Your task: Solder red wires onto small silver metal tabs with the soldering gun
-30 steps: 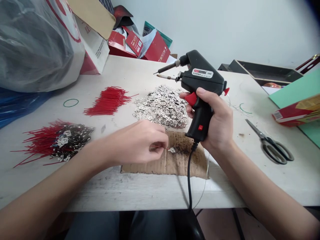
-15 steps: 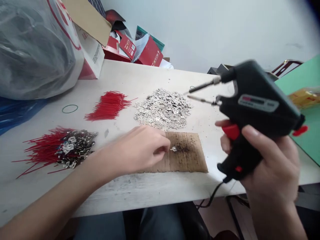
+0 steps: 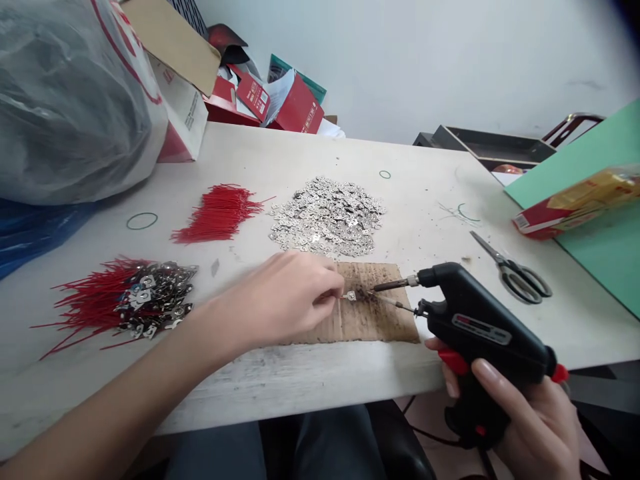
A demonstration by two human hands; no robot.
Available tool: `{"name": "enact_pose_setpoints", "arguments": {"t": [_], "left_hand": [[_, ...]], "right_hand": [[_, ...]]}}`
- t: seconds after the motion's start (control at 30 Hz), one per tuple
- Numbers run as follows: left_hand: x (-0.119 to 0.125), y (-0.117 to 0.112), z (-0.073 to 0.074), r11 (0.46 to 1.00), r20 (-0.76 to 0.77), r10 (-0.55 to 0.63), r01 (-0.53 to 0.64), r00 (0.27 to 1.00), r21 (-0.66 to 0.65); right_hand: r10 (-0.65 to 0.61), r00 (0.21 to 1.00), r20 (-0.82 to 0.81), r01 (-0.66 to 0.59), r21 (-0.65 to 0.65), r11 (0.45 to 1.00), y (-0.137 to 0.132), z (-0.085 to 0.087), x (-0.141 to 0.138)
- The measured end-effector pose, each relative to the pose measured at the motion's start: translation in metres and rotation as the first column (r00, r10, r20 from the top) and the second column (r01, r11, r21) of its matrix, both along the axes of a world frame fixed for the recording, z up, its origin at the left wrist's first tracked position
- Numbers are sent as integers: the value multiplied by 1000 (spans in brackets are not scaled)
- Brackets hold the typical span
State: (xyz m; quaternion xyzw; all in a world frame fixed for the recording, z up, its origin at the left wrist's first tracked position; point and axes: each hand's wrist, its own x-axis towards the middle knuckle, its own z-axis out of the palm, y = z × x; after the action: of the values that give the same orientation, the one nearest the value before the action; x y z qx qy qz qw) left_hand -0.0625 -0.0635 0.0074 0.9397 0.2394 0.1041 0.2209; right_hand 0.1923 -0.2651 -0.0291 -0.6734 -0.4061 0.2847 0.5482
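black plastic fills the right hand [image 3: 535, 417], which is wrapped round the grip of a soldering gun [image 3: 487, 320], its thumb along the side behind the red trigger [image 3: 453, 361]. the gun's two slim prongs [image 3: 397, 285] point leftward over a dark-specked piece of cardboard [image 3: 350, 327], their ends just beside a small metal tab [image 3: 351, 296]. the left hand [image 3: 295, 293] has its fingers curled tight next to that tab, pinching what seems to be a thin red wire [image 3: 343, 296], though the fingers hide most of it. beyond the cardboard lies a broad pile of loose metal tabs [image 3: 327, 217], with a neat bundle of red wires [image 3: 219, 213] to its left. nearer the person sits a tangle of wired tabs [image 3: 155, 293] (the red ends splay out leftward). scissors [image 3: 504, 262] lie on the white table [image 3: 275, 393] at the right, near a red and yellow packet [image 3: 565, 207]; a bulging plastic bag [image 3: 75, 100] stands at the far left.
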Motion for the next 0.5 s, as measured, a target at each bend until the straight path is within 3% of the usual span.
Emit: {"name": "enact_pose_setpoints", "arguments": {"t": [0.1,0.5], "left_hand": [[0,0,0,1000,4,-5,5,1000,-21],[-7,7,9,996,-8,13,-13,1000,-90]], "right_hand": [[2,995,-98,-5,-34,999,0,-1,3],[85,996,4,-84,-102,991,-6,-4,-2]]}}
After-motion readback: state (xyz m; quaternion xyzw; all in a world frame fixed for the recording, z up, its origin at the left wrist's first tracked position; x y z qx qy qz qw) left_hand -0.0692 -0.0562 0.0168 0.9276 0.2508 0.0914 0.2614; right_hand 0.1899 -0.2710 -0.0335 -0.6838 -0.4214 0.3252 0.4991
